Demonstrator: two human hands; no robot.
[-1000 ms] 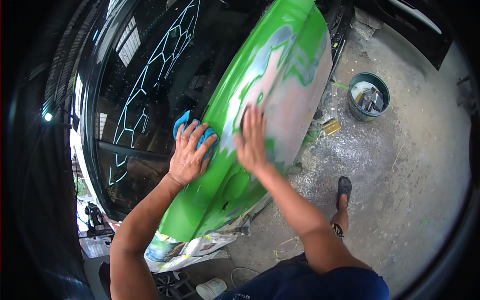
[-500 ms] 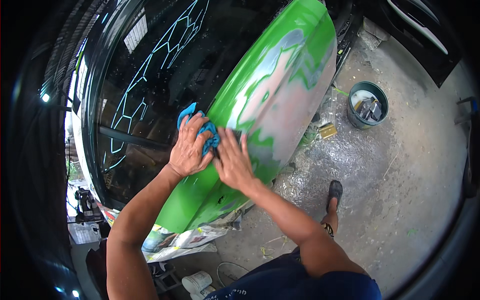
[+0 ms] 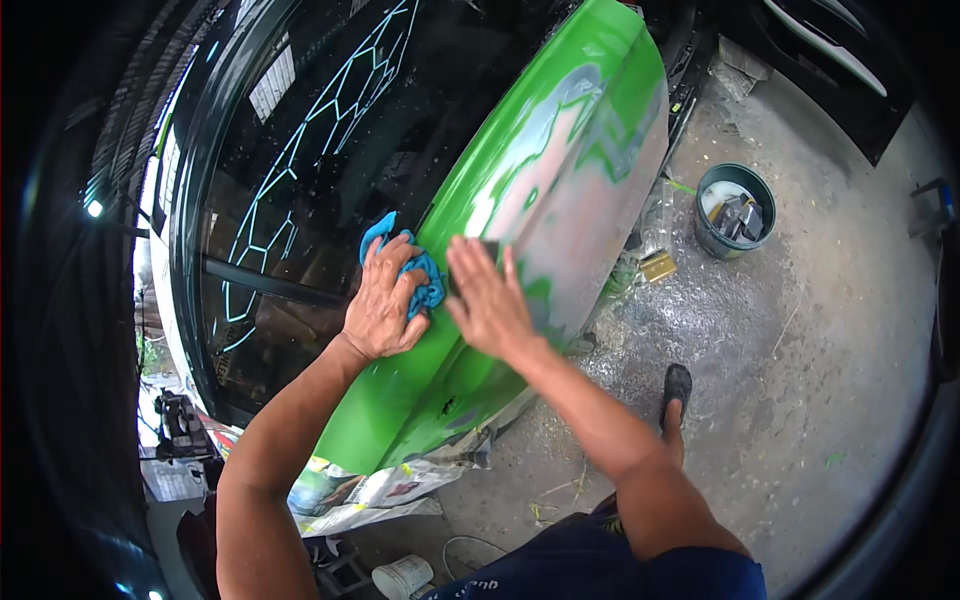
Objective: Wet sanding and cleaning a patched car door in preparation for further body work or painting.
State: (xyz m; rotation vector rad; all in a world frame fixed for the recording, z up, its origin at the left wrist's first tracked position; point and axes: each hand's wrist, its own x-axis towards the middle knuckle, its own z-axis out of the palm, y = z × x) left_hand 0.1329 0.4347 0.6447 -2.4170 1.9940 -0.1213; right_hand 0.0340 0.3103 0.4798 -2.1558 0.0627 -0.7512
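A green car body panel, with its paint sanded through to grey and pale patches, slopes across the middle. My left hand is closed over a crumpled blue cloth, at the panel's edge beside the dark glass. To its right, my right hand presses on the green surface with its fingers stretched forward. A small dark piece, apparently sandpaper, peeks out beside its index finger; the rest is hidden under the hand.
Dark car glass with pale blue line patterns lies left of the panel. On the wet concrete floor at right stands a dark bucket holding grey sheets. Masking newspaper hangs below the panel; a white tub is near my feet.
My right hand has slid forward and slightly right along the panel, the dark piece moving with it. My left hand stays on the blue cloth at the panel's edge.
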